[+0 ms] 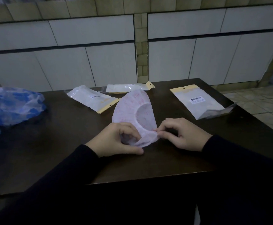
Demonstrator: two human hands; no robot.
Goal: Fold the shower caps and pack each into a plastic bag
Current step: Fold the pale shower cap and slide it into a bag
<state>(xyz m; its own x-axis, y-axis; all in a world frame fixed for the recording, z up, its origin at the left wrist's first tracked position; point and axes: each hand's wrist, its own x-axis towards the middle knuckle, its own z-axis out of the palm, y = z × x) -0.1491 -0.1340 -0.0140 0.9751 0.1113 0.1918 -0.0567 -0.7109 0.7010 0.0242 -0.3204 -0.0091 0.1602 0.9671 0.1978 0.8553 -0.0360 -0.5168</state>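
Three plastic bags (pixel 92 99) ring the far side; table (pixel 51 151) near-left lies bare.

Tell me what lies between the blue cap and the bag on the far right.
In the head view: two packed bags and the pink cap, between blue cap and right bag.

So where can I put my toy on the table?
Bare table lies near the front edge, left of the left hand, below the blue cap. It's crowded behind the pink cap, among three bags.
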